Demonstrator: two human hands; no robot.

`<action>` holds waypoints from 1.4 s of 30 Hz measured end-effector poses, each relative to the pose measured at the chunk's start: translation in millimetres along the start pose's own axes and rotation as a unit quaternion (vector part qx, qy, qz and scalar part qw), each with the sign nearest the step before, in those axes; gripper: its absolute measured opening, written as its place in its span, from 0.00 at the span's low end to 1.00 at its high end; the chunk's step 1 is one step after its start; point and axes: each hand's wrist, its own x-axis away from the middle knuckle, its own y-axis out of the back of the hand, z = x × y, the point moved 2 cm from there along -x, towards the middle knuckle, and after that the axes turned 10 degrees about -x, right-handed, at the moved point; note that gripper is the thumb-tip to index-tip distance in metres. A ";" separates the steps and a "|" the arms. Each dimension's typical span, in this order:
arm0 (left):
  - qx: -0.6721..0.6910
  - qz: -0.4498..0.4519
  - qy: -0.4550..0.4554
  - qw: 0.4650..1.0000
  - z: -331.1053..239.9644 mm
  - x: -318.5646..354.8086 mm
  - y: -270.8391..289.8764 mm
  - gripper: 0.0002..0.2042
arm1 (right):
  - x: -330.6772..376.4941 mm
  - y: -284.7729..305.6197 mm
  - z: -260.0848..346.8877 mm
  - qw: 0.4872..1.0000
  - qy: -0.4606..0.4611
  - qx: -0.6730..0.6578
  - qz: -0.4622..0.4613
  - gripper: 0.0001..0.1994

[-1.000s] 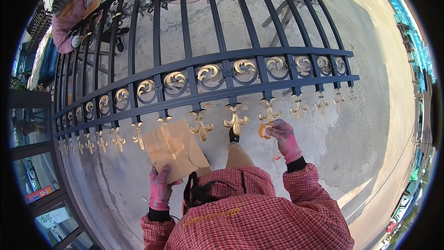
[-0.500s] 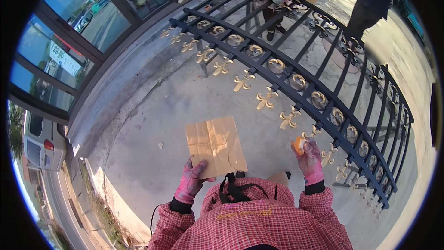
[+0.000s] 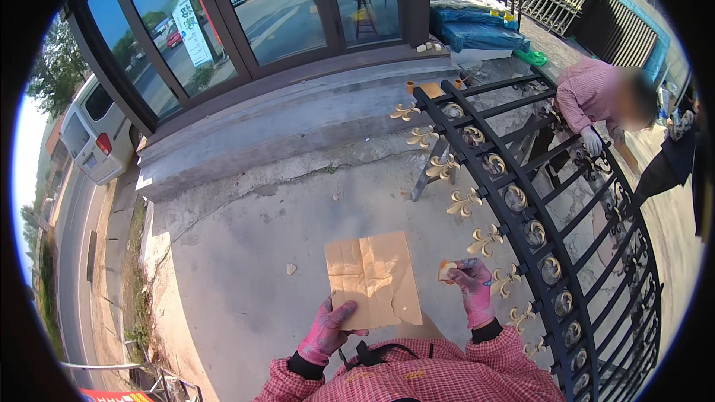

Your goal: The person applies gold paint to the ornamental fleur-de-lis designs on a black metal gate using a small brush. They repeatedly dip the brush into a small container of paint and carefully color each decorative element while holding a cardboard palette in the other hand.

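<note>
Left hand (image 3: 326, 333): gripping brown cardboard sheet (image 3: 372, 279) by its lower edge; right hand (image 3: 474, 289): pinching small orange sponge (image 3: 446, 271), gold-tipped black iron gate (image 3: 536, 253) just beyond

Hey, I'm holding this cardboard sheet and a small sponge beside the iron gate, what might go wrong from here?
1. The cardboard sheet is pinched only at its lower edge by the left hand; creased and floppy, it may fold or slip.
2. The small sponge in the right hand looks loaded with gold; it may smear the glove or drip on the concrete.
3. The gold finials on the black gate are pointed and close; a sleeve could snag.
</note>
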 end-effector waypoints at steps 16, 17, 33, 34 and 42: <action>0.028 -0.071 0.032 0.997 -224.9 -271.3 110.1 0.24 | -318.5 -293.1 -100.0 0.938 -0.298 -0.134 0.115 0.12; 0.023 -0.053 0.042 0.997 -242.2 -291.9 118.8 0.23 | -334.9 -303.0 -99.2 0.936 -0.293 -0.166 0.101 0.12; -0.043 0.001 0.129 0.991 -429.9 -575.7 156.8 0.21 | -614.5 -385.2 -97.3 0.988 0.006 0.034 0.151 0.17; -0.047 -0.004 0.128 0.991 -434.6 -592.3 154.2 0.21 | -629.9 -387.6 -95.4 0.990 -0.040 -0.045 0.127 0.18; -0.113 0.024 0.164 0.980 -480.1 -737.5 128.9 0.22 | -746.9 -373.5 -100.7 0.957 -0.122 -0.258 0.051 0.22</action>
